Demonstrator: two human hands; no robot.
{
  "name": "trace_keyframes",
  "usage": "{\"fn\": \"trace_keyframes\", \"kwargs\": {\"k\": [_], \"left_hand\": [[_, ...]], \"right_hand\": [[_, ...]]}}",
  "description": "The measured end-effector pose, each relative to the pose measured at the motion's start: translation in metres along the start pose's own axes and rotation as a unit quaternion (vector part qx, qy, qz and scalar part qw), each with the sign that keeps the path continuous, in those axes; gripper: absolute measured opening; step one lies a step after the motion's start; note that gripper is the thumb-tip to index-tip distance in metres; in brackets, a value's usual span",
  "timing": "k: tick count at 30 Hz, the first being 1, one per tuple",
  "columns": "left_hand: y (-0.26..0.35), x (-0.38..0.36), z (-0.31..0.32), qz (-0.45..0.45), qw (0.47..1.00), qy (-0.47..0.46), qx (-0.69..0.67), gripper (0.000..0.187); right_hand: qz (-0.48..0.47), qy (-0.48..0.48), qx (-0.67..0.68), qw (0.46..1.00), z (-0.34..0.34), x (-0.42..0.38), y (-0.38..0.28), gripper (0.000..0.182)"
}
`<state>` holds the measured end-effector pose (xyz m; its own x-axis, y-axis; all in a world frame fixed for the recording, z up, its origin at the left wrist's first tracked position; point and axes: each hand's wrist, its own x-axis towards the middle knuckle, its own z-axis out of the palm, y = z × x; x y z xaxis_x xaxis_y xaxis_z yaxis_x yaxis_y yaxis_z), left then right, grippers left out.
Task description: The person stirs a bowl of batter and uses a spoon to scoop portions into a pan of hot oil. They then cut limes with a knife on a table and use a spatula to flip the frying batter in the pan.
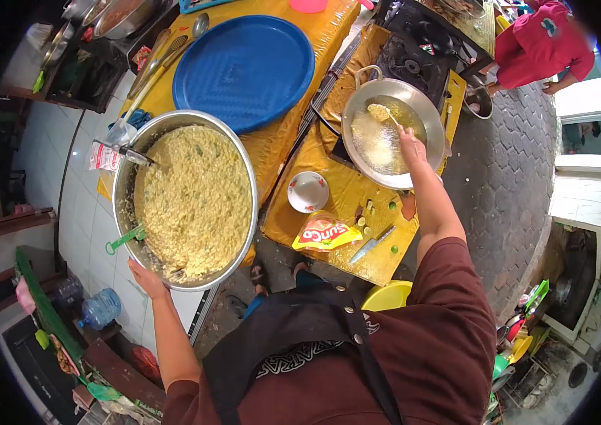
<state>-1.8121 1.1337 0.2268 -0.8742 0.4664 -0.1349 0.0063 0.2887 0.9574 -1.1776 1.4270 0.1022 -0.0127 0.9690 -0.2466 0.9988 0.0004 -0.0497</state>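
Observation:
My right hand [412, 147] grips the handle of a metal spoon [383, 113] that carries a lump of yellowish batter over a wide metal pan [436, 127] of bubbling oil. My left hand [147, 278] is at the lower left rim of a large metal pot [249, 173], its fingers partly hidden against the outside. Thick yellow batter [198, 202] with green bits fills the pot. A green handle [125, 240] and a dark-handled utensil [130, 154] lean over the pot's left rim.
A blue tray [244, 71] lies behind the pot. A floral bowl [307, 192], a SunCo pouch [325, 232], a knife [371, 245] and cut limes are near the pan. A black stove [414, 60] stands behind it. Another person [538, 46] is at the upper right.

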Motion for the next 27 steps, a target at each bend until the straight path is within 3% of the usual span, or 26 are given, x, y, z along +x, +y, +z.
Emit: {"fn": "trace_keyframes", "kwargs": {"k": [2, 18, 23, 26, 27], "left_hand": [[-0.004, 0.004, -0.004, -0.018, 1.0, -0.013, -0.015, 0.058], [0.008, -0.004, 0.004, 0.014, 0.997, 0.033, 0.073, 0.056], [0.014, -0.009, 0.009, 0.011, 0.997, 0.028, 0.075, 0.056], [0.013, -0.007, 0.007, 0.001, 0.998, 0.019, 0.067, 0.056], [0.014, -0.007, 0.008, -0.012, 0.998, 0.021, 0.06, 0.056]], "right_hand": [[-0.029, 0.051, -0.057, 0.997, 0.007, -0.004, 0.003, 0.042], [-0.025, 0.13, -0.038, 0.991, 0.027, -0.001, 0.021, 0.049], [0.045, 0.144, 0.057, 0.987, 0.004, -0.007, 0.017, 0.051], [-0.036, 0.194, 0.118, 0.973, 0.01, -0.004, 0.042, 0.047], [-0.021, 0.156, 0.139, 0.978, -0.005, -0.012, 0.038, 0.043]]}}
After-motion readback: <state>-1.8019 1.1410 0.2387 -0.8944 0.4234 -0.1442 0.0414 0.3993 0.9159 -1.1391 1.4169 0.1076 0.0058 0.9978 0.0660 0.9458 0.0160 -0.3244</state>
